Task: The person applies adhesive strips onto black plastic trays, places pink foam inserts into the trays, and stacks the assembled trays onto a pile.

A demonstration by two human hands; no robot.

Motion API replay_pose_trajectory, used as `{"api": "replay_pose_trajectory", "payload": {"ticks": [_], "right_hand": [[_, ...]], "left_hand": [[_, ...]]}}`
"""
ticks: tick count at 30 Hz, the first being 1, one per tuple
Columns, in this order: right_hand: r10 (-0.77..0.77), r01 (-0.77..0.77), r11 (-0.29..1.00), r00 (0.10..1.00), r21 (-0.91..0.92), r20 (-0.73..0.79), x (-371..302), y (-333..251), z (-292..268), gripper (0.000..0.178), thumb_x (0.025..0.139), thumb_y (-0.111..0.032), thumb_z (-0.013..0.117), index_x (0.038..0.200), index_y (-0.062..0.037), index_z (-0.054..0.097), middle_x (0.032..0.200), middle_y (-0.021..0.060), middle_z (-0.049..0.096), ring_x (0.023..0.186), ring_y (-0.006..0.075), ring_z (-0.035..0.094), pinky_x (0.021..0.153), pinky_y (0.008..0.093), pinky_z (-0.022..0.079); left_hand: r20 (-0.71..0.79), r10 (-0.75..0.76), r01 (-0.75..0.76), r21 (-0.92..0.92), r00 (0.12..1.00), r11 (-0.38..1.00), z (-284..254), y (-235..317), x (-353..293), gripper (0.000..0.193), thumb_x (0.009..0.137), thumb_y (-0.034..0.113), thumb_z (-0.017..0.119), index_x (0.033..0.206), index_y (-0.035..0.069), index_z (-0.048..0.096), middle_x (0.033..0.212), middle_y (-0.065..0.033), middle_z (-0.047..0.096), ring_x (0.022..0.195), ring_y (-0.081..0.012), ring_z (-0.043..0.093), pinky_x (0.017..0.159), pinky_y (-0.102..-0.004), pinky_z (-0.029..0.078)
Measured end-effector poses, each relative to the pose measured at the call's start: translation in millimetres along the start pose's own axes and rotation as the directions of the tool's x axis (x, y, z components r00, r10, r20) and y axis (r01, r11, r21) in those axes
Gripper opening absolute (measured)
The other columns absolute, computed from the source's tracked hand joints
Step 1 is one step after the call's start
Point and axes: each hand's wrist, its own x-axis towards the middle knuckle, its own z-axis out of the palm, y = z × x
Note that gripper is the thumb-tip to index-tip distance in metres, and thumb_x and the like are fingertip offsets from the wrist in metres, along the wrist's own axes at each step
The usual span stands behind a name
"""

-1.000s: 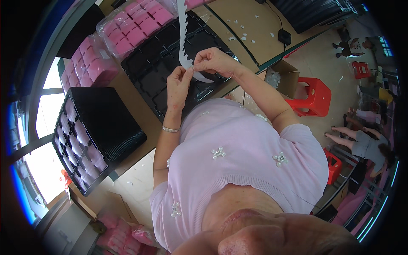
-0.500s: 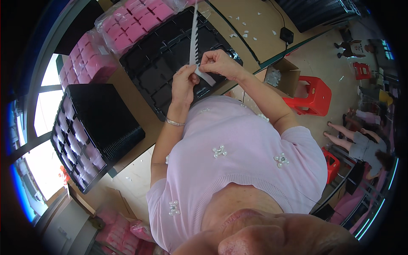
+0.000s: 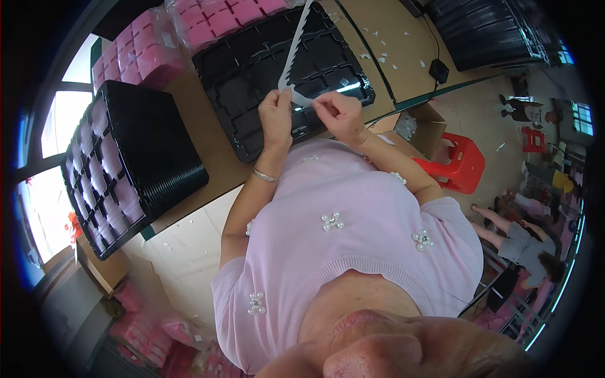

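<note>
A: Left hand point(image 3: 276, 120)?
B: Thumb and fingers pinching the thin white strip with a toothed edge point(image 3: 283, 80), near its bend.
A: Right hand point(image 3: 340, 116)?
B: Fingers curled, thumb and index pinched on the strip's lower end.
A: Strip location?
B: Above the flat black plastic tray with molded compartments point(image 3: 242, 75), upper end running out at the top edge.
A: Around it?
B: Left, a tall black stack of ridged trays point(image 3: 167, 148) with pink foam at its face. Beyond the tray, pink foam blocks in clear plastic point(image 3: 220, 19). Right, small white scraps point(image 3: 386, 66) on brown tabletop point(image 3: 409, 41); red plastic stool point(image 3: 465, 165) below.
</note>
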Motion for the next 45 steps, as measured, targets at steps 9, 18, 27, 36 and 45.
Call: {"api": "replay_pose_trajectory", "payload": {"ticks": [9, 18, 27, 36, 45], "right_hand": [[0.415, -0.528, 0.848, 0.623, -0.035, 0.663, 59, 16, 73, 0.018, 0.072, -0.017, 0.07, 0.08, -0.0002, 0.069, 0.075, 0.0143, 0.067, 0.071, 0.0224, 0.066, 0.069, 0.0328, 0.05], [0.43, -0.181, 0.898, 0.545, -0.4, 0.72, 57, 5, 144, 0.017, 0.072, -0.017, 0.068, 0.084, -0.0052, 0.071, 0.082, 0.0196, 0.067, 0.084, 0.036, 0.065, 0.076, 0.0418, 0.052], [0.446, -0.147, 0.883, 0.556, -0.445, 0.701, 56, 6, 148, 0.016, 0.073, -0.015, 0.061, 0.082, -0.0043, 0.07, 0.082, 0.0225, 0.066, 0.081, 0.0382, 0.065, 0.073, 0.0448, 0.052], [0.438, -0.076, 0.871, 0.57, -0.486, 0.696, 57, -8, 154, 0.018, 0.07, -0.013, 0.061, 0.084, -0.0038, 0.068, 0.08, 0.0197, 0.066, 0.078, 0.0367, 0.065, 0.069, 0.0458, 0.053], [-0.271, 0.455, 0.888, 0.627, -0.062, 0.73, 12, -3, 130, 0.012, 0.067, -0.009, 0.058, 0.078, -0.0054, 0.055, 0.069, 0.009, 0.059, 0.064, 0.0267, 0.062, 0.053, 0.036, 0.05]], "left_hand": [[0.819, 0.285, -0.824, 0.345, 0.498, 0.449, -3, 18, -77, 0.019, 0.082, 0.017, 0.064, 0.078, 0.001, 0.057, 0.074, -0.0111, 0.055, 0.067, -0.0293, 0.055, 0.06, -0.0364, 0.043], [0.757, 0.389, -0.821, 0.329, 0.525, 0.466, -29, 13, -79, 0.017, 0.081, 0.015, 0.065, 0.077, 0.001, 0.058, 0.073, -0.0104, 0.054, 0.066, -0.0285, 0.055, 0.059, -0.0374, 0.042], [0.73, 0.418, -0.808, 0.312, 0.54, 0.499, -41, 20, -74, 0.019, 0.082, 0.017, 0.064, 0.077, 0.0, 0.059, 0.072, -0.0113, 0.055, 0.066, -0.0286, 0.055, 0.06, -0.037, 0.042], [0.786, 0.316, -0.78, 0.309, 0.531, 0.544, -48, 24, -73, 0.019, 0.082, 0.018, 0.064, 0.078, 0.0, 0.06, 0.074, -0.011, 0.056, 0.067, -0.0276, 0.056, 0.061, -0.0362, 0.043], [0.799, 0.354, -0.803, 0.25, 0.487, 0.541, -52, 19, -79, 0.018, 0.083, 0.017, 0.064, 0.079, 0.0, 0.061, 0.074, -0.0115, 0.058, 0.067, -0.0281, 0.056, 0.061, -0.0362, 0.044]]}}
